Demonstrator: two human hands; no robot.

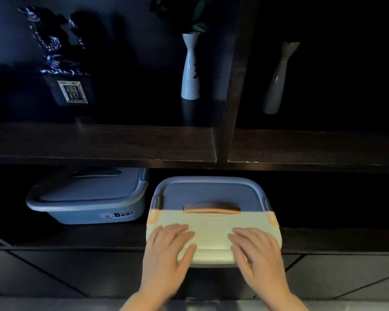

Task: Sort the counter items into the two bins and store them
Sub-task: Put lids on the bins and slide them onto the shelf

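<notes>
Both bins sit lidded on the dark lower shelf (76,236), so their contents can't be seen. The lit bin (212,221) overhangs the shelf's front edge; the left hand (170,248) and right hand (257,252) lie flat, fingers spread, on its lid. The second bin (88,196) stands just left of it, further back. Dark open room lies right of the lit bin.

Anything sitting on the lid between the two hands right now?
No. In the head view, only bare lid lies between the left hand and the right hand. Both rest flat on the right bin's near half; its handle sits farther back.
</notes>
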